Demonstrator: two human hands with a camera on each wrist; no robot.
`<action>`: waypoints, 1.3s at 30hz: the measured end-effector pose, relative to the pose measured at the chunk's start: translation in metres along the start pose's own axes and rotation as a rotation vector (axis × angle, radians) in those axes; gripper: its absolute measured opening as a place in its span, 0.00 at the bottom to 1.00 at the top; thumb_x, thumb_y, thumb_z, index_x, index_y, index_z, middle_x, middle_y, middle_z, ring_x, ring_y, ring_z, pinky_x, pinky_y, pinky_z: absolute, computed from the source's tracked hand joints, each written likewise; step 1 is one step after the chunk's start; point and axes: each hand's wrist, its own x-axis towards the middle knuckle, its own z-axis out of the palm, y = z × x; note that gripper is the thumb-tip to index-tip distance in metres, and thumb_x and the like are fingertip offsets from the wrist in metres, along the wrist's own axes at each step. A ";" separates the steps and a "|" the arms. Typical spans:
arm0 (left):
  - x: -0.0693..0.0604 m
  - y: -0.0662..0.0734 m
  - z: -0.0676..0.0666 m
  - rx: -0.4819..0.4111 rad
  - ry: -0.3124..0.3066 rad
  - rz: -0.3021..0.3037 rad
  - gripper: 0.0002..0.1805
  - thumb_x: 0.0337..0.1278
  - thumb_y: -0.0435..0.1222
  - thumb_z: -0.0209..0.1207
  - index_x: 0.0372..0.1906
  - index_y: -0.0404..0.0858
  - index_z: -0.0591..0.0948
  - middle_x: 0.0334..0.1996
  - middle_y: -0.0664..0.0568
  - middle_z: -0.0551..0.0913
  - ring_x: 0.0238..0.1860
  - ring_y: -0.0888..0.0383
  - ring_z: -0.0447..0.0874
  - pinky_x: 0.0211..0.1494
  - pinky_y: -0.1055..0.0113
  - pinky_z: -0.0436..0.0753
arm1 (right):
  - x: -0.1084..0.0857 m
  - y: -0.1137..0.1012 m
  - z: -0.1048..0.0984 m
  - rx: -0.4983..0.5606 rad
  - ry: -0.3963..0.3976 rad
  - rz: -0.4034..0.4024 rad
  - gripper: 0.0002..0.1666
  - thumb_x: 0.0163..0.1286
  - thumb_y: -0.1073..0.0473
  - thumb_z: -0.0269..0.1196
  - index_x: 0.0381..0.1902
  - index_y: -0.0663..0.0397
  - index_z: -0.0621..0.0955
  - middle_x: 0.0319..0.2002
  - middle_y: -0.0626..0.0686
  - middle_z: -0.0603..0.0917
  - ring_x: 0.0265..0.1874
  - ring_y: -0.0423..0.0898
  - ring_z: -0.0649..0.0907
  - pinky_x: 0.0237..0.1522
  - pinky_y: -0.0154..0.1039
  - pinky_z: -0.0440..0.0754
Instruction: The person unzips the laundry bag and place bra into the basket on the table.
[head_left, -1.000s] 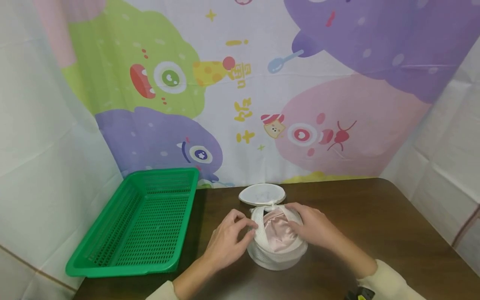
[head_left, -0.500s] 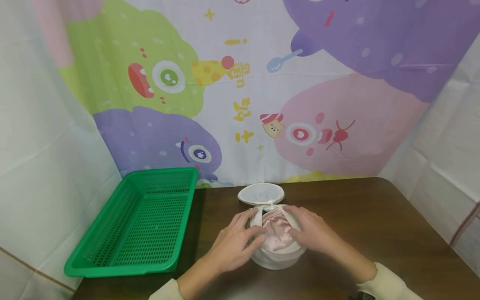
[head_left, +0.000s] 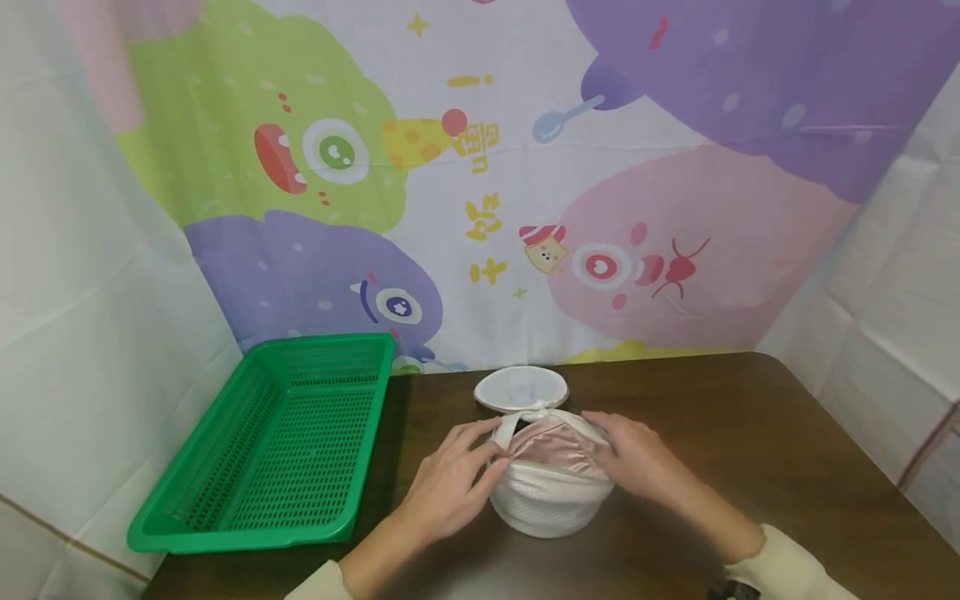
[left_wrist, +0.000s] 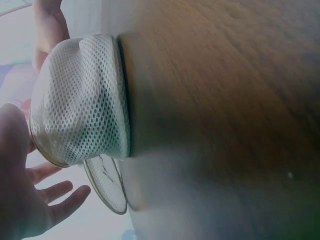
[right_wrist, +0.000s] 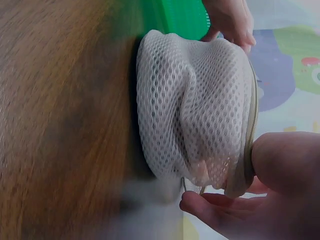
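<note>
A white mesh laundry bag, round with a zip rim, stands on the table with its top turned back. Shiny pink satin fabric lies inside it; its kind is hidden. Its round mesh lid hangs open at the back. My left hand holds the bag's left rim between thumb and index finger; its other fingers spread loosely in the left wrist view. On the right side, my right hand grips the rim, thumb outside and fingers behind it, as the right wrist view shows.
A green plastic basket with slotted walls stands at the left of the brown wooden table. A cartoon-printed cloth hangs behind the table, and white sheeting covers both sides.
The bag's near rim has come up and back, covering more of the pink fabric. My left hand has moved onto the left rim; the right hand has shifted slightly along its side.
</note>
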 end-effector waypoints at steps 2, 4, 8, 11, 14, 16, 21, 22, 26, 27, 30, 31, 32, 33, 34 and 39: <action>-0.001 -0.002 -0.001 0.000 0.020 -0.007 0.17 0.89 0.50 0.54 0.48 0.51 0.91 0.77 0.51 0.83 0.77 0.46 0.81 0.52 0.39 0.93 | 0.000 0.001 -0.001 0.001 -0.003 0.021 0.36 0.68 0.68 0.63 0.75 0.63 0.81 0.69 0.68 0.88 0.66 0.68 0.89 0.63 0.68 0.88; -0.003 -0.004 -0.002 0.007 0.042 -0.015 0.17 0.88 0.49 0.54 0.48 0.50 0.91 0.75 0.51 0.85 0.76 0.46 0.82 0.52 0.39 0.93 | 0.000 0.002 -0.003 -0.002 -0.002 0.031 0.37 0.67 0.69 0.62 0.75 0.63 0.81 0.69 0.68 0.88 0.66 0.67 0.89 0.62 0.67 0.89; -0.004 -0.006 -0.002 0.019 0.080 -0.031 0.16 0.87 0.48 0.56 0.50 0.49 0.92 0.72 0.49 0.88 0.73 0.45 0.84 0.53 0.39 0.93 | 0.000 0.001 -0.006 -0.009 0.007 0.028 0.36 0.67 0.68 0.63 0.75 0.63 0.81 0.68 0.68 0.88 0.64 0.67 0.90 0.60 0.68 0.89; -0.004 -0.007 -0.002 0.027 0.091 -0.027 0.15 0.87 0.48 0.56 0.51 0.49 0.92 0.71 0.49 0.88 0.72 0.46 0.85 0.52 0.41 0.94 | -0.001 -0.001 -0.006 0.000 0.011 0.030 0.35 0.68 0.67 0.63 0.75 0.62 0.82 0.68 0.68 0.89 0.63 0.67 0.91 0.60 0.67 0.90; -0.002 -0.007 -0.003 0.022 0.098 -0.003 0.15 0.87 0.47 0.57 0.49 0.50 0.92 0.71 0.49 0.88 0.71 0.47 0.85 0.52 0.42 0.94 | -0.003 -0.004 -0.005 0.011 0.016 0.029 0.34 0.71 0.64 0.65 0.74 0.62 0.82 0.66 0.67 0.90 0.62 0.67 0.92 0.60 0.67 0.90; 0.000 -0.006 -0.005 0.019 0.103 0.016 0.15 0.87 0.47 0.57 0.48 0.50 0.93 0.70 0.48 0.88 0.71 0.47 0.85 0.52 0.42 0.94 | -0.003 -0.005 -0.004 0.019 0.021 0.025 0.33 0.72 0.62 0.65 0.74 0.62 0.82 0.65 0.67 0.91 0.60 0.65 0.92 0.59 0.67 0.91; 0.010 -0.001 -0.010 0.019 0.102 0.048 0.15 0.86 0.48 0.57 0.49 0.50 0.93 0.70 0.48 0.88 0.71 0.47 0.85 0.57 0.43 0.93 | -0.002 -0.008 -0.006 0.029 0.023 0.003 0.33 0.73 0.59 0.68 0.74 0.62 0.82 0.63 0.66 0.92 0.58 0.62 0.93 0.56 0.64 0.92; 0.012 0.001 -0.011 0.022 0.103 0.055 0.15 0.86 0.48 0.58 0.50 0.50 0.93 0.70 0.48 0.88 0.71 0.47 0.85 0.59 0.44 0.93 | -0.001 -0.009 -0.007 0.032 0.022 0.001 0.33 0.73 0.59 0.68 0.74 0.62 0.82 0.62 0.66 0.93 0.58 0.62 0.93 0.56 0.64 0.92; 0.021 0.005 -0.016 0.039 0.111 0.096 0.13 0.84 0.46 0.60 0.52 0.48 0.93 0.67 0.48 0.90 0.69 0.47 0.86 0.61 0.46 0.93 | -0.001 -0.012 -0.010 0.049 0.014 0.009 0.32 0.75 0.57 0.69 0.74 0.60 0.82 0.58 0.63 0.94 0.57 0.60 0.94 0.56 0.63 0.92; 0.023 0.006 -0.017 0.046 0.113 0.106 0.12 0.83 0.45 0.61 0.52 0.48 0.93 0.66 0.48 0.91 0.68 0.48 0.87 0.60 0.46 0.93 | -0.001 -0.012 -0.011 0.052 0.013 0.011 0.32 0.75 0.57 0.69 0.74 0.60 0.82 0.58 0.62 0.95 0.57 0.60 0.94 0.56 0.62 0.92; 0.029 0.010 -0.022 0.047 0.100 0.120 0.11 0.81 0.44 0.63 0.52 0.46 0.93 0.62 0.49 0.92 0.65 0.49 0.88 0.62 0.49 0.92 | -0.001 -0.013 -0.012 0.055 0.017 0.011 0.32 0.75 0.57 0.69 0.74 0.59 0.83 0.58 0.62 0.95 0.58 0.60 0.94 0.57 0.63 0.92; 0.032 0.011 -0.024 0.042 0.091 0.122 0.11 0.80 0.44 0.64 0.53 0.45 0.92 0.61 0.49 0.93 0.64 0.49 0.89 0.63 0.49 0.92 | -0.001 -0.013 -0.012 0.054 0.018 0.010 0.32 0.75 0.57 0.69 0.74 0.59 0.83 0.58 0.62 0.94 0.58 0.60 0.94 0.57 0.63 0.92; 0.034 0.012 -0.026 0.031 0.077 0.120 0.12 0.80 0.44 0.65 0.54 0.44 0.92 0.61 0.49 0.93 0.64 0.49 0.89 0.64 0.50 0.92 | -0.001 -0.013 -0.012 0.053 0.017 0.009 0.32 0.75 0.56 0.70 0.74 0.59 0.83 0.59 0.62 0.94 0.58 0.60 0.94 0.57 0.63 0.92; 0.036 0.013 -0.027 0.015 0.057 0.114 0.13 0.79 0.44 0.65 0.55 0.42 0.92 0.60 0.48 0.93 0.64 0.49 0.89 0.66 0.49 0.91 | -0.001 -0.013 -0.012 0.052 0.017 0.011 0.31 0.75 0.56 0.70 0.74 0.59 0.83 0.59 0.62 0.94 0.58 0.60 0.94 0.58 0.63 0.92; 0.038 0.014 -0.030 -0.010 0.033 0.107 0.14 0.79 0.44 0.65 0.56 0.41 0.92 0.60 0.48 0.93 0.64 0.48 0.89 0.68 0.49 0.90 | -0.002 -0.013 -0.012 0.052 0.017 0.012 0.31 0.75 0.56 0.70 0.73 0.59 0.83 0.59 0.62 0.94 0.58 0.60 0.94 0.58 0.63 0.92; 0.050 0.013 -0.037 -0.182 -0.112 0.060 0.18 0.78 0.41 0.66 0.62 0.37 0.90 0.60 0.46 0.94 0.66 0.45 0.91 0.74 0.44 0.87 | -0.002 -0.014 -0.012 0.053 0.019 0.011 0.31 0.74 0.57 0.70 0.73 0.59 0.83 0.60 0.61 0.94 0.57 0.58 0.94 0.58 0.62 0.92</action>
